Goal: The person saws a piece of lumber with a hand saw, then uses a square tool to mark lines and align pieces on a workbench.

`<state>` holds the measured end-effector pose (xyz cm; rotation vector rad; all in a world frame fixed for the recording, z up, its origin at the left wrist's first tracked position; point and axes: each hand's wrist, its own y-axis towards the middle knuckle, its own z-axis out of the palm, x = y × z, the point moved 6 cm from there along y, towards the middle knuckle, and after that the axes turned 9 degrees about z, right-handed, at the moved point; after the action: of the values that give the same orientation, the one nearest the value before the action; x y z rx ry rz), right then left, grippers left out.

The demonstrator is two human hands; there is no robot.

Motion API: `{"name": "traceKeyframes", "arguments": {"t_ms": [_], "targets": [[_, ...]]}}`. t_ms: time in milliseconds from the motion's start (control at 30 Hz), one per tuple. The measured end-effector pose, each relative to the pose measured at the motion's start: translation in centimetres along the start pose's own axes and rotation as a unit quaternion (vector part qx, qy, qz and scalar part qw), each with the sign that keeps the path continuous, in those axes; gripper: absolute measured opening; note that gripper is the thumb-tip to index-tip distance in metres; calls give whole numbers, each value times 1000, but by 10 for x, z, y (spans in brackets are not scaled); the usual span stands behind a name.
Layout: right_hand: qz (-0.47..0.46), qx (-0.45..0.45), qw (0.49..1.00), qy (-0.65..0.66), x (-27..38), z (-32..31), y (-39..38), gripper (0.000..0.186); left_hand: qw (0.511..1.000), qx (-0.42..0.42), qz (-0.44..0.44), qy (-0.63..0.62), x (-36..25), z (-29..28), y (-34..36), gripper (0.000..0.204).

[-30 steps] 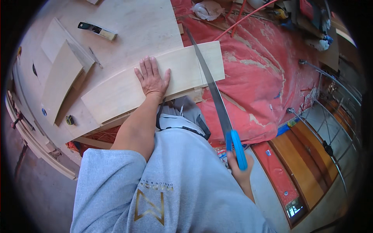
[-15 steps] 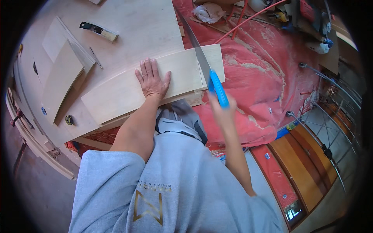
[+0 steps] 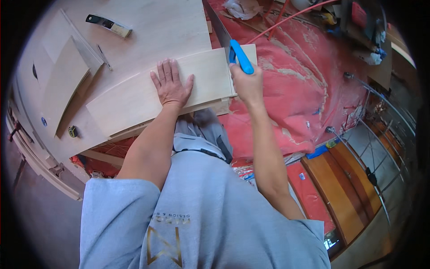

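My left hand lies flat with spread fingers on a pale, gently curved wooden board. The board rests on the worktable, and its right end juts past the table's edge. My right hand is wrapped round the blue handle of a hand saw. The saw's grey blade reaches away from me across the board near its right end. A thin line crosses the board there, beside the blade. How deep the blade sits in the wood is hidden by the handle and hand.
On the worktable lie a black-handled brush, a pen-like tool, another curved board and a small tape measure. Red sheeting spreads to the right, with a red hose over it. Metal scaffold-like tubes stand farther right.
My right hand has pushed the saw forward, away from me, along the board's right end. The left hand stays pressed on the board. The whole view has shifted slightly.
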<state>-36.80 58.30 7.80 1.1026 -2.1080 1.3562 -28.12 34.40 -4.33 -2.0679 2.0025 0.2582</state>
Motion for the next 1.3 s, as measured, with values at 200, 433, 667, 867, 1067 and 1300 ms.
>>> {"name": "traceKeyframes", "arguments": {"t_ms": [200,433,667,867,1067,1300], "targets": [[111,35,993,-15,2,-75,-157,29,1000,8,-18,8,11,-6,-9,98],[136,19,981,-139,31,-157,-279,11,1000,-8,-11,-4,-1,-3,-3,98],[45,4,999,-28,6,-16,-38,32,1000,-11,9,-1,-3,-5,0,98],[95,27,994,-44,5,-90,-187,29,1000,-14,-14,16,10,-6,-3,97],[93,22,987,-132,27,-161,-298,21,1000,-4,-18,24,5,-8,-3,99],[-21,-5,1000,-5,-20,-13,-35,30,1000,-14,-3,17,-3,-3,2,98]]}}
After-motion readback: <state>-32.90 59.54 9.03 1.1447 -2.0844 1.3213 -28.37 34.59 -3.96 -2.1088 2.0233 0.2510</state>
